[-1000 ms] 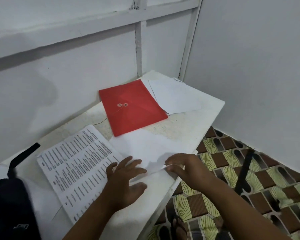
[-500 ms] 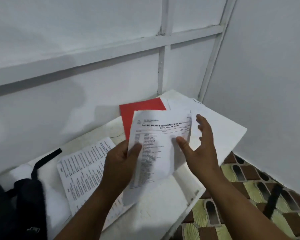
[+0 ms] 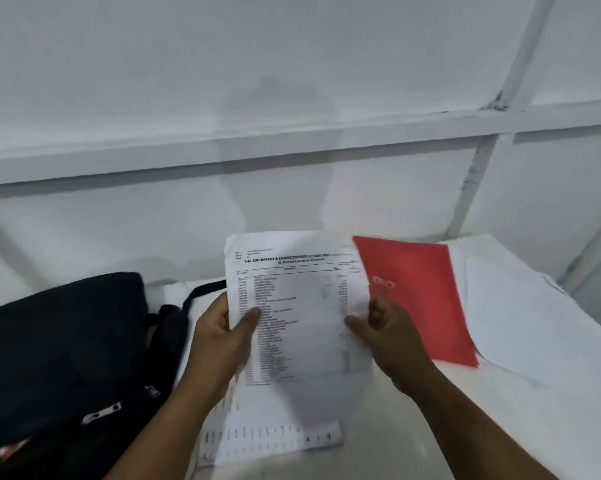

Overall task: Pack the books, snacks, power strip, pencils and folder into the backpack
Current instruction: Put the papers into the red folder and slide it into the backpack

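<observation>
Your left hand (image 3: 223, 336) and right hand (image 3: 385, 329) both pinch the white printed paper sheet (image 3: 299, 306) by its side edges. It's limp, so it may crease or snag entering the red string-tie folder (image 3: 427, 299); keep it taut

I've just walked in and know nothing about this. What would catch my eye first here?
Probably the printed sheet held up in the middle, the left hand gripping its left edge and the right hand its right edge. Just right of it, a bright red folder lies on the white table. A black backpack sits at the left.
</observation>
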A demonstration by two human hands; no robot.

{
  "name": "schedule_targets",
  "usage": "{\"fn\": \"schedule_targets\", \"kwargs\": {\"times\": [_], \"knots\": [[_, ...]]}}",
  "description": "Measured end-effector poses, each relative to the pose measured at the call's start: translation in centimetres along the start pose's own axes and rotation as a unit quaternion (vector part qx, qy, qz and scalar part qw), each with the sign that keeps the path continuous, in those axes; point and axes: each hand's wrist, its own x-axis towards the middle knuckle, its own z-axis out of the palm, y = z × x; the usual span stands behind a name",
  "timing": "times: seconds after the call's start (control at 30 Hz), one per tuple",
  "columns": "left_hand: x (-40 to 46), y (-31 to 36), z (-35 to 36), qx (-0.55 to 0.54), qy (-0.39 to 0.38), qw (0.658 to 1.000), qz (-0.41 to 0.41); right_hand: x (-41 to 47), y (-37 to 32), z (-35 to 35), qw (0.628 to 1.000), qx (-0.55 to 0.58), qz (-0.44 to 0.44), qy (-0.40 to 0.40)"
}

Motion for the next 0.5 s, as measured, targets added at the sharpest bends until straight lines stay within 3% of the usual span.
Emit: {"fn": "schedule_targets", "kwargs": {"times": [0.13, 0.3, 0.4, 0.5], "knots": [[0.7, 2.2, -2.5, 0.017, 0.044, 0.995, 0.085, 3.1, -2.0, 1.9, 0.993, -0.052, -0.104, -0.002], [2.0, 3.0, -5.8, 0.082, 0.069, 0.977, 0.182, 6.0, -4.0, 3.5, 0.953, -0.166, -0.254, 0.018], [2.2, 0.6, -8.3, 0.138, 0.0, 0.969, 0.205, 6.7, -2.6, 3.7, 0.953, -0.173, -0.247, -0.016], [2.3, -3.8, -10.0, 0.183, -0.061, 0.973, 0.129, 6.7, 1.2, 3.3, 0.94, -0.262, -0.205, -0.08]]}}
